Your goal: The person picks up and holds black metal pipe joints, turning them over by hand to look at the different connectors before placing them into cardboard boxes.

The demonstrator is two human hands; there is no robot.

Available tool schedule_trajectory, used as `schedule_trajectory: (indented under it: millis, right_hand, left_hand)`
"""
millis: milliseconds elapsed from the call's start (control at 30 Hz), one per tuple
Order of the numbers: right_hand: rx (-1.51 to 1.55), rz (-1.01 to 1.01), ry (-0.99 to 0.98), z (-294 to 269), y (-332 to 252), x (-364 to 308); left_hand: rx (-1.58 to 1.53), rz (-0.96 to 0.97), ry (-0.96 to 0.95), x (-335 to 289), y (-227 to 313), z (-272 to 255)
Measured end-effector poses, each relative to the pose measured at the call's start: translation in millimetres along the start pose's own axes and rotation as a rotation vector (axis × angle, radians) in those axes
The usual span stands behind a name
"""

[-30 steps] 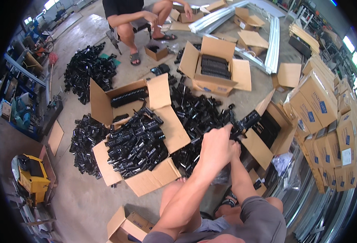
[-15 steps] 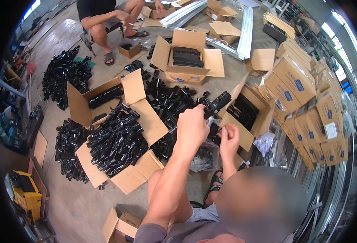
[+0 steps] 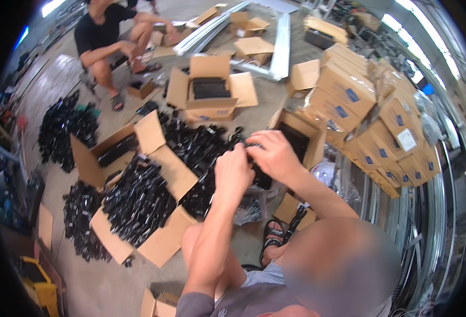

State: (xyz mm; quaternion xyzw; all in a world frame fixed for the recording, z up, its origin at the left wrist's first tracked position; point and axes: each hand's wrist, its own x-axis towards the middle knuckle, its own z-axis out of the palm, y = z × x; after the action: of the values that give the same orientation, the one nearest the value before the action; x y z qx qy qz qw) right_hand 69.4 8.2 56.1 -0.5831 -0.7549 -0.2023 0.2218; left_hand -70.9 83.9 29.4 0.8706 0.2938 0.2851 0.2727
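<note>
In front of me my left hand (image 3: pixel 234 170) is closed, thumb side up, around a small black part (image 3: pixel 247 144). My right hand (image 3: pixel 275 154) meets it, its fingers bent down onto the same part; most of the part is hidden by the fingers, so its exact kind is unclear. Below and beyond my hands spreads a floor pile of glossy black parts (image 3: pixel 195 141). A clear plastic bag of small grey pieces (image 3: pixel 250 210) lies below my wrists. Just right of my hands stands an open carton (image 3: pixel 315 143) with black pieces inside.
At left, an open carton (image 3: pixel 87 161) overflows with black parts, with further black piles (image 3: pixel 68 129) around it. Another open carton (image 3: pixel 209 112) stands ahead. A person in black (image 3: pixel 103 42) sits at the far left. Stacked cartons (image 3: pixel 349 90) and metal profiles (image 3: pixel 439 222) line the right.
My right hand has risen from below and joined my left hand at the black part. The whole view has shifted, with the scene now farther left.
</note>
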Motion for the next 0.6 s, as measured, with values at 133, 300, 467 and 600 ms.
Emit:
schedule_trajectory:
  millis: [133,300,467,600]
  right_hand:
    - [0.033,-0.037,-0.077,1,-6,0]
    - [-0.007,-0.022,-0.061,2,-9,-7]
    - [-0.035,-0.036,-0.015,-3,-13,-17]
    - [-0.041,0.002,-0.035,-8,-12,-22]
  left_hand:
    - [-0.001,-0.074,-0.056,-5,0,-2]
    - [0.001,-0.007,-0.047,-7,-1,3]
    - [0.006,-0.046,-0.092,-10,7,4]
    - [-0.037,-0.059,-0.086,-9,10,3]
